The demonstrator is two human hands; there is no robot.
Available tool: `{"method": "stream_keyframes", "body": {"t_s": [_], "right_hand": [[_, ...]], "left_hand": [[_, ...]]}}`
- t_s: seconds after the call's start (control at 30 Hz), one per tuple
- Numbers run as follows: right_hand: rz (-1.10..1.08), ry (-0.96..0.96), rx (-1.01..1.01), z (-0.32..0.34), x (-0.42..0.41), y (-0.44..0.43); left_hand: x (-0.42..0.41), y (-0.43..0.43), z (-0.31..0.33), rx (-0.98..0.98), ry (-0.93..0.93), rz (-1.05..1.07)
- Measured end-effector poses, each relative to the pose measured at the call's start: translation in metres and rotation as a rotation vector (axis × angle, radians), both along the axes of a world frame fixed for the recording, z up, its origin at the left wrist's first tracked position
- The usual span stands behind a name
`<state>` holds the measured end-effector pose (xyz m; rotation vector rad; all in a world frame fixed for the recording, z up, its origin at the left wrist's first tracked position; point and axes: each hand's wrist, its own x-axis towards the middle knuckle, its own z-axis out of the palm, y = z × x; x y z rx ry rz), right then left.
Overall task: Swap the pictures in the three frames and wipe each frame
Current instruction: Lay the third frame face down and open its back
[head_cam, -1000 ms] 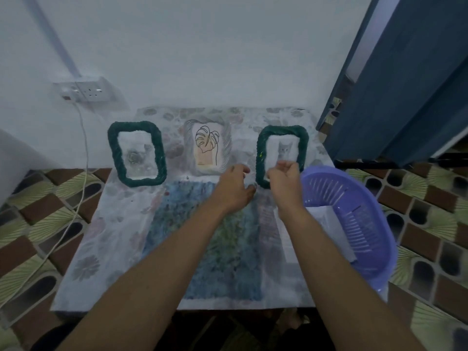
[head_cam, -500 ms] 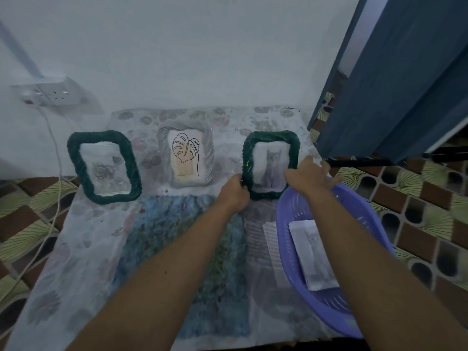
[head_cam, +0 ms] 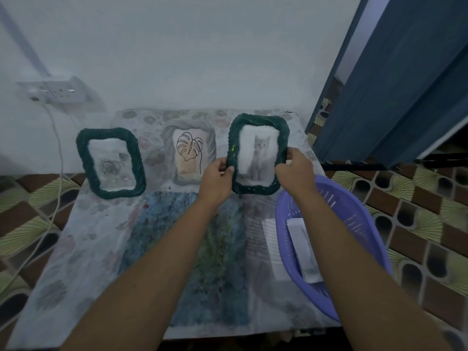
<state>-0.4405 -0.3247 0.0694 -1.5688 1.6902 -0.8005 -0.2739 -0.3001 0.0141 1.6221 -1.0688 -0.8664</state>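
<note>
- Green braided-cord rectangular frame holding the grey cat picture: held upright, face toward the person, over the far right part of the cloth-covered bench and just beside the purple slotted plastic basket. Whether its lower edge touches the bench cannot be told.
- Left hand: fingers clamped on the frame's left side, thumb on the front of the braid.
- Right hand: fingers clamped on the frame's right side in the same manner.
- Judgement: gripping the braid on both sides keeps skin off the glazing and steadies the frame for turning it over to reach the backing.
- Silver-grey moulded frame with a leaf line drawing, and a second green braided frame to its left: both are propped at the far edge of the bench, facing the person and clear of the hands. Judgement: they are parked there until handled in turn.
- White folded sheet: lies inside the basket; paper or cloth cannot be told. Judgement: it is kept within reach of the right hand.
- Blue-green mottled mat: covers the bench centre in front of the person. Judgement: it serves as a soft surface for laying a frame face down.
- Step in hand, as judged: opening this frame. The cat picture sits inside it, so the swap here is not yet done.
</note>
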Motion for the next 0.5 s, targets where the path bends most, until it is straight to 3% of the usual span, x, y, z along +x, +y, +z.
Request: {"method": "stream_keyframes", "body": {"t_s": [0.27,0.5], "right_hand": [[0.029,-0.400,0.167,-0.014,0.027,0.063],[0.095,-0.578,0.312,-0.032,0.050,0.119]], "left_hand": [[0.043,0.088,-0.002,0.014,0.287,-0.008],[0.066,0.173,-0.007,0.018,0.592,0.034]]}}
